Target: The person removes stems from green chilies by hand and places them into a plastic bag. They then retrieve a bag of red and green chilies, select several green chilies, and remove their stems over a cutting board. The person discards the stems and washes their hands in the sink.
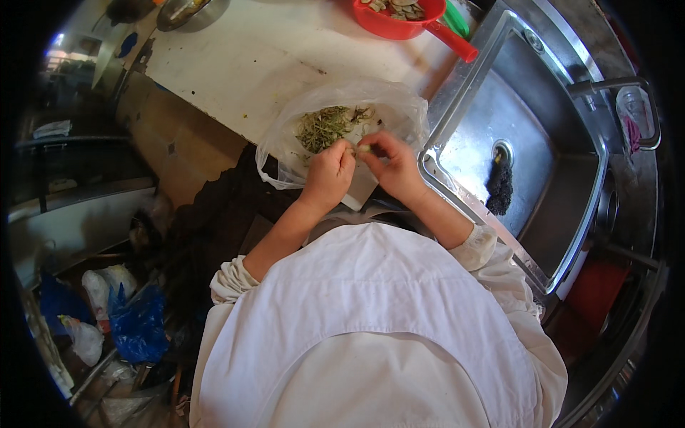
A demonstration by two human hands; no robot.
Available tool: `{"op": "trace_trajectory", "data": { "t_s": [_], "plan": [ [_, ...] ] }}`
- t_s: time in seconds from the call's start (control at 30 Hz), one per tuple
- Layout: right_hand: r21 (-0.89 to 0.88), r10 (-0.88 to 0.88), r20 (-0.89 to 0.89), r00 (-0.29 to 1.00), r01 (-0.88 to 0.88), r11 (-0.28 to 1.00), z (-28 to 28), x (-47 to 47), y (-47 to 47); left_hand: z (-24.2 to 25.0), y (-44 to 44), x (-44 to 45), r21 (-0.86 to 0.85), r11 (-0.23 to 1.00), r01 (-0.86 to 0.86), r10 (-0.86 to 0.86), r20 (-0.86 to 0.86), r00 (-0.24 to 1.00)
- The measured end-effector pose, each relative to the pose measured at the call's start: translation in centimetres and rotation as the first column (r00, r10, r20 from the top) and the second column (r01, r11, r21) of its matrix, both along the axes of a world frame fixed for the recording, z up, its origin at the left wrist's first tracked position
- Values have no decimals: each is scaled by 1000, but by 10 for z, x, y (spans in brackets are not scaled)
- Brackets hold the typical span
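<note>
My left hand (333, 170) and my right hand (395, 165) meet over the near side of a translucent plastic bag (278, 125) spread on the white worktop. Pinched in my right fingertips is a small pale green piece (365, 147), too small to name. The left fingers are closed on a similar pale bit (350, 151), mostly hidden by the thumb. Inside the bag, just beyond my hands, lies a heap of thin green and brown plant trimmings (324, 128). A few loose scraps (363, 114) lie to its right.
A stainless steel sink (481, 107) with a faucet (615, 84) adjoins the worktop (225, 69) on the right; a dark scourer (500, 190) lies by its drain. At the back stand a red long-handled strainer (388, 27) of flat pale pieces and a metal bowl (206, 16). Plastic bags (138, 326) lie lower left.
</note>
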State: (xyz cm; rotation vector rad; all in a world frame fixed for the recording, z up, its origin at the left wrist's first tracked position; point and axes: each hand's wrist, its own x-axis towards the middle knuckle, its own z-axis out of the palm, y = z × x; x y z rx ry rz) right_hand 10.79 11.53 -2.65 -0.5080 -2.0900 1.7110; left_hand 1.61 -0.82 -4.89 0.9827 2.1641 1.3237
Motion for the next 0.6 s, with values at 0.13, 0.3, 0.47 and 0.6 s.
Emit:
{"op": "trace_trajectory", "data": {
  "t_s": [0.13,0.3,0.47,0.6],
  "plan": [
    [-512,-249,-164,954,134,849,21,-6,26,5,-7,-2,-112,994,-10,-11,-187,982],
    [-313,-231,-66,971,199,928,42,16,60,2,-1,-14,-163,985,50,-97,-295,951],
    [673,-433,165,886,220,706,18,28,60,-4,0,-47,-390,909,-147,-113,-570,814],
    [268,-263,388,883,164,949,1,29,63,7,3,-78,-590,807,-12,-194,-284,939]
  ]
}}
